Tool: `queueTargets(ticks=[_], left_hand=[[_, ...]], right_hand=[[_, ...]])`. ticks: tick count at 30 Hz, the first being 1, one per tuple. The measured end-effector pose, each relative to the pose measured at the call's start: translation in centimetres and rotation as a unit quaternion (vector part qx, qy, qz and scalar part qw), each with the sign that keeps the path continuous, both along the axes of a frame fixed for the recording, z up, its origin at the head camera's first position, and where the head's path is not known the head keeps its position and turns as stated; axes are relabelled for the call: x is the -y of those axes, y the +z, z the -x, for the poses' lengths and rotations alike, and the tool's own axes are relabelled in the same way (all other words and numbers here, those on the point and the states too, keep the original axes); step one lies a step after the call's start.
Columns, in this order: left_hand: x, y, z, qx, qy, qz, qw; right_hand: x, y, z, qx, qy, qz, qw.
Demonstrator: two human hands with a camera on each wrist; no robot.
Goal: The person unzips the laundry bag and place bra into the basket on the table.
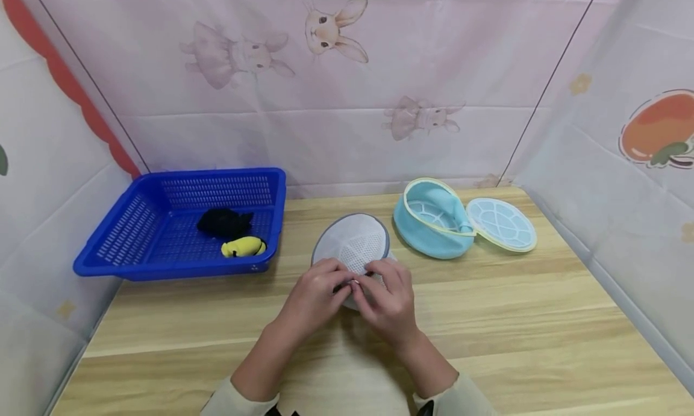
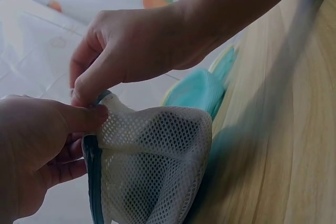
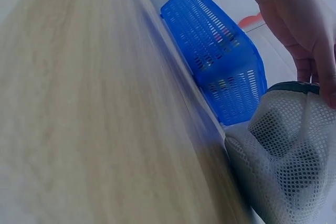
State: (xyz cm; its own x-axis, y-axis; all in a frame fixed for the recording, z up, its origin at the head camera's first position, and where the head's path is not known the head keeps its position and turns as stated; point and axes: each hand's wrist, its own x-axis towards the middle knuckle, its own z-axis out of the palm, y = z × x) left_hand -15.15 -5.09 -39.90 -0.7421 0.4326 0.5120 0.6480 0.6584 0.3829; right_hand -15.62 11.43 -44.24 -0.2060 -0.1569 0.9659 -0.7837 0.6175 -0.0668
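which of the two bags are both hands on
The white mesh bag with blue trim: the left hand and right hand pinch its edge, while the light-blue, yellow-rimmed bag sits untouched on the right.

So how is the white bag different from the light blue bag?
The white bag is pinched by the left hand and right hand; the light blue bag sits untouched on the table. The white bag is edged in a dark bluish color, the light blue bag in pale yellow. Both look rounded.
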Motion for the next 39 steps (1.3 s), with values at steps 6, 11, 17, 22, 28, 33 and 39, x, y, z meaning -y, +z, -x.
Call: queueTargets(ticks=[6, 11, 17, 22, 28, 33, 39], left_hand=[[0.3, 0.2, 0.1, 0.005, -0.005, 0.016, 0.9998], [1.0, 0.4, 0.3, 0.007, -0.008, 0.016, 0.9998], [2.0, 0.7, 0.6, 0.01, 0.005, 0.005, 0.9999], [2.1, 0.8, 0.7, 0.007, 0.015, 0.01, 0.9998], [1.2, 0.8, 0.2, -0.028, 0.009, 0.032, 0.9991], [0.2, 0.6, -0.2, -0.035, -0.004, 0.038, 0.9987], [0.4, 0.7, -0.3, -0.027, 0.002, 0.033, 0.9991]], right_hand=[[0.1, -0.1, 0.0, 0.019, 0.03, 0.0, 0.999], [-0.4, -0.2, 0.1, 0.026, 0.03, 0.005, 0.999], [-1.0, 0.0, 0.4, 0.035, 0.031, 0.024, 0.999], [-1.0, 0.0, 0.4, 0.037, 0.039, 0.031, 0.998], [-0.4, 0.0, 0.2, 0.017, 0.064, 0.029, 0.997], [0.2, 0.1, 0.1, -0.014, 0.076, 0.029, 0.997], [0.0, 0.2, 0.1, -0.008, 0.075, 0.024, 0.997]])
